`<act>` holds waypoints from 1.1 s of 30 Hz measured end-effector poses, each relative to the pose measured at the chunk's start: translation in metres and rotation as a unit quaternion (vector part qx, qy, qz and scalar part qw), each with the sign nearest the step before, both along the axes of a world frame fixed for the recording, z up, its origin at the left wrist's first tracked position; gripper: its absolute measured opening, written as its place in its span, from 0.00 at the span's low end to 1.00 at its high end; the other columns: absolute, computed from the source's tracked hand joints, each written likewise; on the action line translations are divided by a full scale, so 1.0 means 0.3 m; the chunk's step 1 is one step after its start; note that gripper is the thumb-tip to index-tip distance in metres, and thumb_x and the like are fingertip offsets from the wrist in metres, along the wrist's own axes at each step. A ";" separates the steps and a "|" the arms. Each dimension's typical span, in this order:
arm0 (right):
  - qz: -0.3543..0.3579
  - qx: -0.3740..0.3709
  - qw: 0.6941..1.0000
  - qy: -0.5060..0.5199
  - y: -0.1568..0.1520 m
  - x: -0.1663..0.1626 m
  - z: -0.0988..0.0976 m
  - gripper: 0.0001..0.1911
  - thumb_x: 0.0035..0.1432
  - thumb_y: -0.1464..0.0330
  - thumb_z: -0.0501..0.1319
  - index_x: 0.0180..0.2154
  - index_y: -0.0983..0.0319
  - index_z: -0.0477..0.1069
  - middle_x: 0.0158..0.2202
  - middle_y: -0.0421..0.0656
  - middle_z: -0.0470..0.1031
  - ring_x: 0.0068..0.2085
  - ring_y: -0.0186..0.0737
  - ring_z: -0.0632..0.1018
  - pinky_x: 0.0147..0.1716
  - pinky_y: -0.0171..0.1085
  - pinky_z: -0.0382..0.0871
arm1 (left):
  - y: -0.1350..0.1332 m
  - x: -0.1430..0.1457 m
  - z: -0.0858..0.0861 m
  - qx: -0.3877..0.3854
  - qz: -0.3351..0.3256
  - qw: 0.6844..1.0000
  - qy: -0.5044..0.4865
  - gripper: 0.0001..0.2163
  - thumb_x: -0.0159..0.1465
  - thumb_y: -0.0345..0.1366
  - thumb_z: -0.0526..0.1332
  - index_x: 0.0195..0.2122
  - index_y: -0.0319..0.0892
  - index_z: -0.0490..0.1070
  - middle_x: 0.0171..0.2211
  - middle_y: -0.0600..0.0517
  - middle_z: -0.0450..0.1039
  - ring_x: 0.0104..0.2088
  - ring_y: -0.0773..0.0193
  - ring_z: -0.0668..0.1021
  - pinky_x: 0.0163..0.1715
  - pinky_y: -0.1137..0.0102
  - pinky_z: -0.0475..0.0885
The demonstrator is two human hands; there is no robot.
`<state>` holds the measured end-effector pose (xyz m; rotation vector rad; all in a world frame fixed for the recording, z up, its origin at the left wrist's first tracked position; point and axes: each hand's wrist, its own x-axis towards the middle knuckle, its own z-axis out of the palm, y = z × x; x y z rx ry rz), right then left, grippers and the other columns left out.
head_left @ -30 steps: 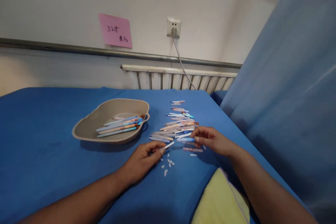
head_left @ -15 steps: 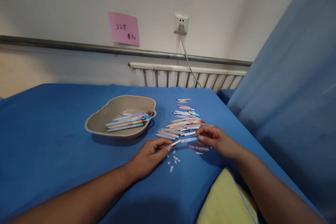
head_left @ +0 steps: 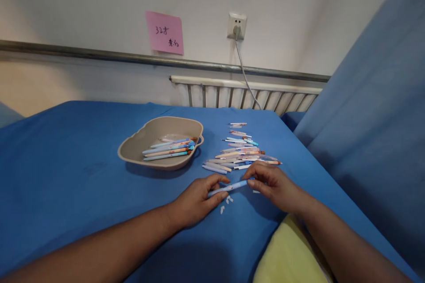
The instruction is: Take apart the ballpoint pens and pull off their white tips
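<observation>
A light blue pen (head_left: pixel 236 185) is held level between my two hands above the blue cloth. My left hand (head_left: pixel 201 199) pinches its pale barrel, and my right hand (head_left: pixel 274 185) grips the darker blue end. Just beyond my hands lies a spread of loose pen parts (head_left: pixel 239 154), barrels and thin refills in pale, peach and white colours. Several small white bits (head_left: pixel 222 209) lie on the cloth under the pen, partly covered by my left hand. To the left, a beige basin (head_left: pixel 131 152) contains several whole pens (head_left: pixel 169 148).
Blue cloth (head_left: pixel 83 212) covers the table. Something yellow and soft (head_left: pixel 292 256) sits at the near edge under my right forearm. A blue curtain (head_left: pixel 372 97) hangs at the right. Behind are a white radiator (head_left: pixel 229 93) and a plugged socket (head_left: pixel 237 26).
A pale barrel part now joins the blue piece, where my left hand earlier held a thin white stick beside it. My hands are closer together. The view has shifted slightly.
</observation>
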<state>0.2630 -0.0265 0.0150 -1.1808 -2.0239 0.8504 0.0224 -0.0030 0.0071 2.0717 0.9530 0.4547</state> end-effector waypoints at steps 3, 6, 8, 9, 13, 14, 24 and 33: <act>0.018 0.043 0.998 -0.029 -0.013 -0.023 -0.003 0.05 0.59 0.73 0.58 0.37 0.60 0.71 0.35 0.41 0.71 0.37 0.37 0.72 0.37 0.36 0.64 | -0.007 0.000 0.005 -0.002 -0.005 1.000 0.002 0.14 0.62 0.40 0.57 0.48 0.41 0.68 0.28 0.55 0.71 0.29 0.66 0.71 0.29 0.75 0.64; 0.026 0.057 0.997 -0.048 -0.025 -0.045 -0.009 0.06 0.59 0.74 0.57 0.38 0.59 0.70 0.35 0.41 0.72 0.38 0.37 0.72 0.38 0.36 0.64 | -0.012 0.000 0.011 -0.013 -0.017 1.000 -0.008 0.12 0.63 0.39 0.57 0.45 0.42 0.69 0.29 0.55 0.72 0.29 0.67 0.72 0.30 0.75 0.65; 0.029 0.065 0.996 -0.057 -0.031 -0.057 -0.016 0.06 0.59 0.74 0.57 0.39 0.59 0.69 0.35 0.41 0.72 0.38 0.37 0.72 0.38 0.36 0.64 | -0.016 0.001 0.012 -0.016 -0.020 1.000 -0.013 0.11 0.63 0.40 0.57 0.44 0.42 0.68 0.28 0.56 0.72 0.29 0.67 0.72 0.31 0.75 0.65; 0.030 0.069 0.995 -0.058 -0.034 -0.061 -0.019 0.06 0.59 0.74 0.57 0.39 0.60 0.69 0.35 0.42 0.72 0.38 0.37 0.72 0.38 0.36 0.64 | -0.018 0.001 0.012 -0.017 -0.021 1.000 -0.015 0.11 0.63 0.40 0.57 0.44 0.42 0.68 0.28 0.56 0.72 0.28 0.67 0.72 0.31 0.75 0.65; 0.041 0.075 0.994 -0.061 -0.041 -0.074 -0.027 0.05 0.61 0.72 0.56 0.39 0.60 0.68 0.35 0.43 0.71 0.38 0.38 0.73 0.37 0.36 0.65 | -0.025 0.001 0.011 -0.030 -0.028 0.999 -0.024 0.11 0.64 0.42 0.56 0.42 0.42 0.68 0.28 0.55 0.73 0.28 0.66 0.74 0.30 0.75 0.65; 0.046 0.075 0.994 -0.062 -0.043 -0.077 -0.027 0.04 0.62 0.71 0.55 0.39 0.60 0.67 0.35 0.43 0.71 0.38 0.38 0.73 0.37 0.36 0.65 | -0.026 0.000 0.011 -0.032 -0.033 0.999 -0.022 0.11 0.64 0.42 0.56 0.42 0.42 0.68 0.27 0.55 0.74 0.28 0.66 0.74 0.30 0.75 0.65; 0.021 0.059 0.992 -0.111 -0.047 -0.094 -0.036 0.07 0.64 0.68 0.52 0.36 0.61 0.67 0.32 0.43 0.72 0.34 0.38 0.73 0.34 0.36 0.64 | -0.048 0.001 0.020 0.039 -0.004 0.999 0.034 0.12 0.63 0.42 0.57 0.45 0.44 0.66 0.34 0.52 0.76 0.34 0.60 0.76 0.34 0.71 0.66; -0.008 0.075 0.992 -0.097 -0.041 -0.087 -0.028 0.06 0.64 0.68 0.52 0.36 0.60 0.67 0.32 0.43 0.71 0.34 0.38 0.72 0.34 0.36 0.64 | -0.008 -0.007 0.030 -0.125 0.032 0.992 -0.004 0.22 0.67 0.49 0.45 0.29 0.39 0.69 0.20 0.55 0.69 0.19 0.69 0.67 0.23 0.75 0.63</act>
